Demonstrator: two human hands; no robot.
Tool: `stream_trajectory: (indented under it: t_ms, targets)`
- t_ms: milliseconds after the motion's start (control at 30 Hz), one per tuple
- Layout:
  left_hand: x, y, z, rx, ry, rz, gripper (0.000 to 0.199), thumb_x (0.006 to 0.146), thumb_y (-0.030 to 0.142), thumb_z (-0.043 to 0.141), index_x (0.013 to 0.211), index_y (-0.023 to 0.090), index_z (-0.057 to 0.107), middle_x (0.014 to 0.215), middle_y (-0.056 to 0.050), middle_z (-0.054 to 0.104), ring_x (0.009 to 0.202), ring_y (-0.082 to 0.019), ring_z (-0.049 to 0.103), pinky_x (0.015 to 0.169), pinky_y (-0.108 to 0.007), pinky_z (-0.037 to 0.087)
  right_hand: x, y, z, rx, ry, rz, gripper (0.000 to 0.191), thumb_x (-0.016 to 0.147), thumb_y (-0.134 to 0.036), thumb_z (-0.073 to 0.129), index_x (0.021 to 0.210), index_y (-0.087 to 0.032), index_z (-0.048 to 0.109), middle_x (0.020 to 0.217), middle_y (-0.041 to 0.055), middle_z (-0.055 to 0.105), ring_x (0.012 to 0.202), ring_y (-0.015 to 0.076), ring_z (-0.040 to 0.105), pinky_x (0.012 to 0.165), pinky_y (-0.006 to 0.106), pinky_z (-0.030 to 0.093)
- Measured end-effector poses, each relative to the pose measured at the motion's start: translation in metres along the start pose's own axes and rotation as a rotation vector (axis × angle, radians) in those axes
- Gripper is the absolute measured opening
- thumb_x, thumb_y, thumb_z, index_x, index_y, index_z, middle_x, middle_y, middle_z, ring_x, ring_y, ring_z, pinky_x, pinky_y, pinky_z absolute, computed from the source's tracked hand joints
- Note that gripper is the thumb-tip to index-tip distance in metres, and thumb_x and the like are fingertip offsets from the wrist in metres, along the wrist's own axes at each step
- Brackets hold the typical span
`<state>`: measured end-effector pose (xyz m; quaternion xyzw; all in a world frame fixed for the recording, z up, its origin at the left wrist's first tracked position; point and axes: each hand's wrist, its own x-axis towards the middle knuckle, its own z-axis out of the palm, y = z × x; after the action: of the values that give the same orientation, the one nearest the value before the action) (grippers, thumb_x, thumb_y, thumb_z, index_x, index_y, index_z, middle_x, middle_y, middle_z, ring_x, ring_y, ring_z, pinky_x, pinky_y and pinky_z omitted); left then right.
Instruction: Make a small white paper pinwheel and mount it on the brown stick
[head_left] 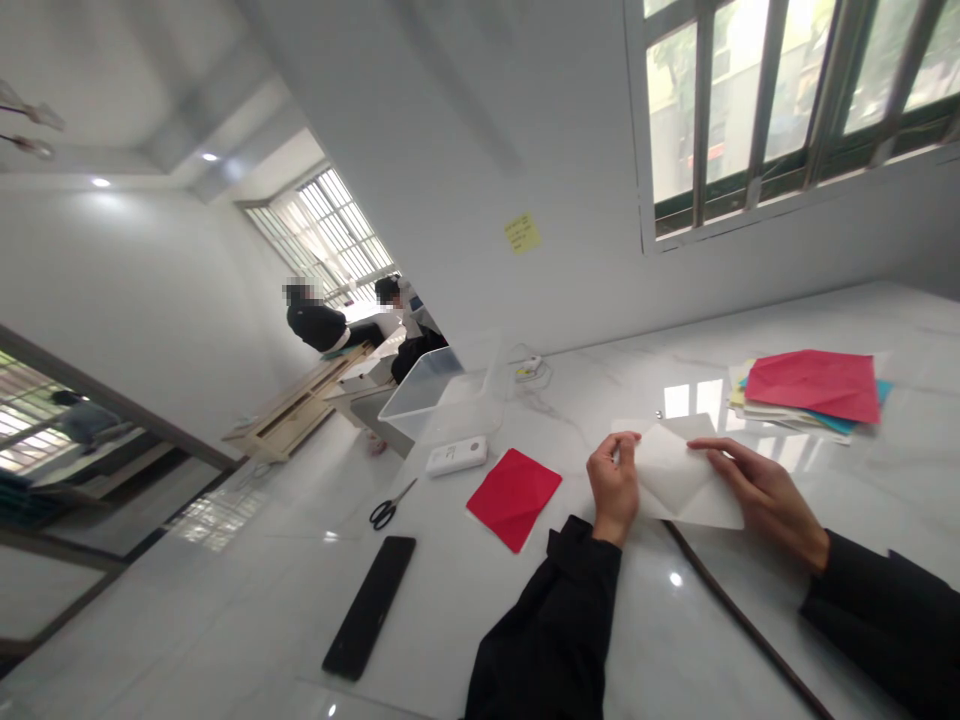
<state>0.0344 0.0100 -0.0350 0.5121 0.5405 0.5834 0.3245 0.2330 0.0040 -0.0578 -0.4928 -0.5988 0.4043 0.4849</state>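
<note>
A creased sheet of white paper (671,470) is between my two hands, above the marble-patterned table. My left hand (615,485) pinches its left edge between thumb and fingers. My right hand (765,490) holds its upper right part, thumb and fingertips on the paper. Beneath the sheet, a thin dark strip (739,612) runs down toward the lower right. A red paper square (514,499) lies left of my left hand. Beyond my right hand sits a stack of coloured papers with a red sheet (814,385) on top.
Scissors (384,513), a black flat object (370,607) and a white box-like device (457,456) lie on the left side. A clear plastic bin (420,395) stands behind them, near a small cabled item (531,366). People sit in the background.
</note>
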Motion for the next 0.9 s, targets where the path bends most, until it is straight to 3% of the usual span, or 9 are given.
stream_trajectory:
  t_ms: [200,300,367,467,567,667,800,900]
  targets:
    - [0.007,-0.011,0.001,-0.128,0.067,-0.041,0.041,0.098,0.054,0.062,0.1,0.017,0.08,0.107,-0.01,0.078,0.103,-0.022,0.068,0.098,-0.034,0.05,-0.005,-0.013,0.001,0.042,-0.016,0.063,0.065,0.096,-0.066,0.059,0.139,-0.019,0.069,0.069,0.0017,0.07,0.053,0.0175,0.057,0.047,0.026,0.046]
    - [0.008,-0.017,0.001,-0.184,0.076,-0.081,0.045,0.094,0.058,0.067,0.111,0.018,0.076,0.093,-0.005,0.072,0.08,-0.015,0.061,0.077,-0.027,0.05,-0.004,-0.015,-0.001,0.063,0.0,0.072,0.076,0.095,-0.064,0.061,0.157,-0.02,0.054,0.067,-0.0003,0.071,0.051,0.018,0.057,0.047,0.027,0.048]
    - [0.008,-0.019,0.0,-0.206,0.051,-0.124,0.051,0.093,0.062,0.068,0.12,0.019,0.074,0.075,0.001,0.06,0.062,-0.011,0.045,0.06,-0.023,0.041,-0.002,-0.015,-0.002,0.084,0.014,0.087,0.084,0.093,-0.064,0.064,0.164,-0.022,0.044,0.067,-0.0009,0.071,0.054,0.021,0.062,0.049,0.029,0.052]
    - [0.009,-0.018,-0.001,-0.226,0.02,-0.143,0.059,0.091,0.067,0.067,0.127,0.02,0.071,0.063,0.005,0.043,0.056,-0.01,0.03,0.053,-0.023,0.03,0.002,-0.014,-0.005,0.135,0.025,0.145,0.094,0.089,-0.062,0.07,0.167,-0.023,0.036,0.068,-0.0002,0.074,0.058,0.0256,0.068,0.05,0.033,0.057]
    - [0.009,-0.015,-0.002,-0.234,-0.014,-0.122,0.065,0.088,0.072,0.068,0.127,0.019,0.071,0.061,0.006,0.037,0.056,-0.01,0.026,0.052,-0.023,0.026,0.007,-0.016,-0.006,0.295,-0.049,0.244,0.086,0.084,-0.057,0.077,0.158,-0.022,0.049,0.082,0.0041,0.079,0.068,0.0289,0.075,0.06,0.038,0.064]
    - [0.006,-0.011,0.0,-0.224,-0.094,-0.119,0.07,0.086,0.075,0.069,0.127,0.018,0.07,0.058,0.008,0.033,0.054,-0.009,0.023,0.052,-0.023,0.023,0.008,-0.019,-0.005,0.51,-0.186,0.38,0.058,0.08,-0.051,0.082,0.129,-0.022,0.071,0.098,0.0101,0.082,0.083,0.0326,0.079,0.075,0.043,0.068]
    - [-0.002,-0.006,0.004,-0.169,-0.2,-0.095,0.07,0.087,0.075,0.066,0.125,0.017,0.071,0.056,0.008,0.031,0.053,-0.009,0.022,0.052,-0.024,0.02,0.002,-0.022,-0.003,0.624,-0.233,0.537,0.039,0.074,-0.041,0.087,0.106,-0.022,0.076,0.107,0.0134,0.081,0.088,0.0349,0.08,0.082,0.044,0.068]
    - [-0.005,-0.001,0.005,-0.135,-0.171,-0.073,0.067,0.092,0.075,0.06,0.123,0.018,0.072,0.058,0.007,0.035,0.053,-0.01,0.024,0.052,-0.024,0.023,0.001,-0.023,-0.004,0.664,-0.23,0.616,0.032,0.076,-0.039,0.086,0.1,-0.022,0.076,0.107,0.0148,0.081,0.092,0.037,0.08,0.083,0.044,0.067]
